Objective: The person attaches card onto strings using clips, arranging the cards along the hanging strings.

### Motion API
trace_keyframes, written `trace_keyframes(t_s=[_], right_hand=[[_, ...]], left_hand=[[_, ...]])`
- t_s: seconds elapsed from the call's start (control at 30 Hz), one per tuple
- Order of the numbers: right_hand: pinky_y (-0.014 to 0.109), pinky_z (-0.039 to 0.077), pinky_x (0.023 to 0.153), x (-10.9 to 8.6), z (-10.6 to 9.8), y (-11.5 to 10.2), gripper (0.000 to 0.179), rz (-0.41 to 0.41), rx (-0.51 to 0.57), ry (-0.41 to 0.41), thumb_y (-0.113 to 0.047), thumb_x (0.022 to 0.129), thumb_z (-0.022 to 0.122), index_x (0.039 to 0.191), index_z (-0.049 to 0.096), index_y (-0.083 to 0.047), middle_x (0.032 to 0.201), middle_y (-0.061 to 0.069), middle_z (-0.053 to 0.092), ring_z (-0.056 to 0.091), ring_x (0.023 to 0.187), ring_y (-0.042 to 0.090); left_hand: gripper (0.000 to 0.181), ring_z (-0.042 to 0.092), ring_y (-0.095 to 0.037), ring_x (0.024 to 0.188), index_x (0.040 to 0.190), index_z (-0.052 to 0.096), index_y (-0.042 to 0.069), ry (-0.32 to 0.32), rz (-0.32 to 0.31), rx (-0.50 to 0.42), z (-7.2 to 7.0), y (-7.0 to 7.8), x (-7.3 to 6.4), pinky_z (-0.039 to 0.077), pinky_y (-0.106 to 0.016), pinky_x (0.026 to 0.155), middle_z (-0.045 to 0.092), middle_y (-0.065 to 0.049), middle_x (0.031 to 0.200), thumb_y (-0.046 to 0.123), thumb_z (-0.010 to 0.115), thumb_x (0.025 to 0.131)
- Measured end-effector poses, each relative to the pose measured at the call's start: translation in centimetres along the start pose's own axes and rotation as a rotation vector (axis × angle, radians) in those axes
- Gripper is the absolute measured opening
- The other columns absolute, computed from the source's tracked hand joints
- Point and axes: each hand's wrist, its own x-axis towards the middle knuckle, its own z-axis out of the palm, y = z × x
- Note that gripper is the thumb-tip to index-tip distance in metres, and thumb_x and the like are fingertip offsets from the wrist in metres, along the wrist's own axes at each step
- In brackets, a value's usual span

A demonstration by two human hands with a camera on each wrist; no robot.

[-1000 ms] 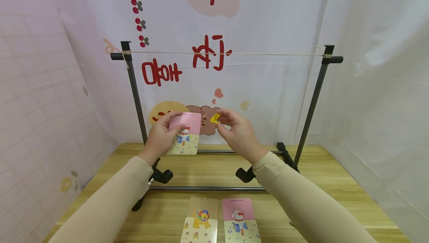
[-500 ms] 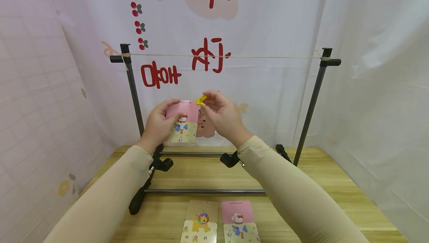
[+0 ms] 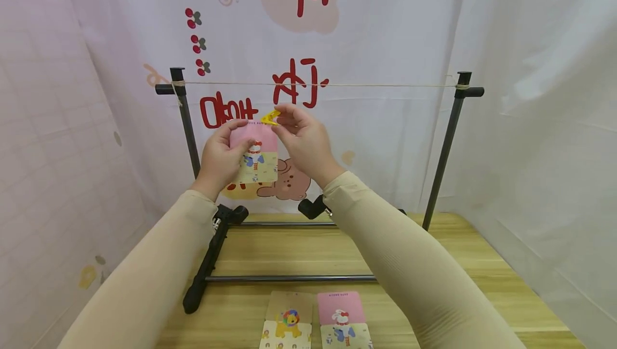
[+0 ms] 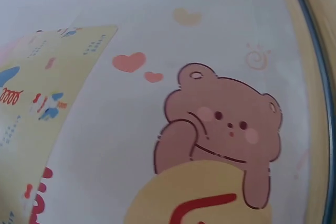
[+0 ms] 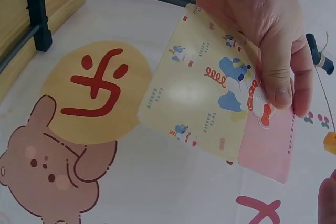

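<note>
One pink-and-yellow card (image 3: 262,169) is up above the table (image 3: 472,268), left hand (image 3: 222,159) gripping its side, seemingly leaving the top edge free for the yellow clip (image 3: 270,118) the right hand (image 3: 310,145) pinches beside it!

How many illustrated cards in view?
3: a held rabbit card in the left hand; a lion card on the wooden tabletop; and a second rabbit card just right of it. Any stacked underneath would be hidden.

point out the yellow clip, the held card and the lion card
yellow clip (image 3: 268,119), head view, on its body
held card (image 3: 264,163), head view, on its pale yellow lower half
lion card (image 3: 287,328), head view, on its printed lion
</note>
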Motion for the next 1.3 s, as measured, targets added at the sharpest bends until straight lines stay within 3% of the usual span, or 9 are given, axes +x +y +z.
trace_keyframes(t_s=[0.3,0.47,0.6,0.73,1.0,1.23,1.3], right_hand=[[0.023,0.057,0.100,2.5,-0.1,-0.9,0.034,0.007,-0.013,0.061,-0.012,0.102,0.070,0.135,0.066,-0.008,0.125,0.008,0.075,0.073,0.115,0.018],[0.020,0.056,0.098,3.8,0.1,-0.9,0.029,-0.007,-0.038,0.129,-0.011,0.102,0.069,0.131,0.068,-0.009,0.120,0.007,0.075,0.072,0.108,0.016],[0.017,0.056,0.088,4.5,0.1,-1.1,0.025,-0.035,-0.083,0.180,-0.012,0.102,0.069,0.127,0.071,-0.010,0.113,0.006,0.077,0.069,0.098,0.014],[0.016,0.054,0.077,5.1,0.0,-1.6,0.024,-0.066,-0.134,0.204,-0.014,0.102,0.070,0.126,0.072,-0.011,0.118,0.004,0.078,0.072,0.095,0.013],[0.016,0.048,0.064,6.0,-0.2,-2.3,0.026,-0.035,-0.292,0.177,-0.021,0.105,0.067,0.130,0.071,-0.016,0.124,0.001,0.077,0.075,0.101,0.015],[0.019,0.042,0.056,6.7,-0.3,-2.6,0.026,0.047,-0.337,0.139,-0.022,0.106,0.065,0.132,0.070,-0.019,0.124,-0.003,0.076,0.068,0.071,0.012],[0.019,0.045,0.058,6.8,-0.3,-2.7,0.026,0.069,-0.327,0.122,-0.021,0.106,0.064,0.132,0.069,-0.019,0.124,-0.003,0.075,0.069,0.073,0.008]], left_hand=[[0.046,0.069,-0.022,0.115,0.144,0.059,0.034,0.047,0.015,-0.054,0.2,1.9,1.7,0.062,-0.030,0.088,0.061,-0.004,0.139,0.036,0.071,0.100],[0.047,0.070,-0.021,0.114,0.144,0.058,0.036,0.064,0.018,-0.061,0.1,2.7,2.5,0.062,-0.030,0.089,0.060,-0.005,0.138,0.037,0.071,0.100],[0.046,0.069,-0.019,0.111,0.144,0.059,0.037,0.089,0.016,-0.059,0.0,3.1,3.0,0.061,-0.026,0.088,0.061,-0.004,0.136,0.037,0.071,0.099],[0.045,0.069,-0.019,0.110,0.143,0.060,0.037,0.105,0.019,-0.073,-0.1,3.5,3.5,0.061,-0.025,0.090,0.060,-0.002,0.135,0.035,0.071,0.099],[0.046,0.068,-0.019,0.112,0.144,0.060,0.039,0.102,0.030,-0.069,-0.2,4.0,4.3,0.061,-0.029,0.094,0.060,-0.001,0.138,0.039,0.070,0.099],[0.043,0.066,-0.017,0.111,0.143,0.060,0.037,0.082,0.047,-0.107,-0.2,4.2,4.6,0.060,-0.023,0.090,0.059,0.002,0.135,0.032,0.069,0.101],[0.042,0.064,-0.018,0.112,0.143,0.060,0.037,0.073,0.054,-0.111,-0.3,4.3,4.6,0.060,-0.023,0.091,0.058,0.002,0.135,0.030,0.068,0.102]])
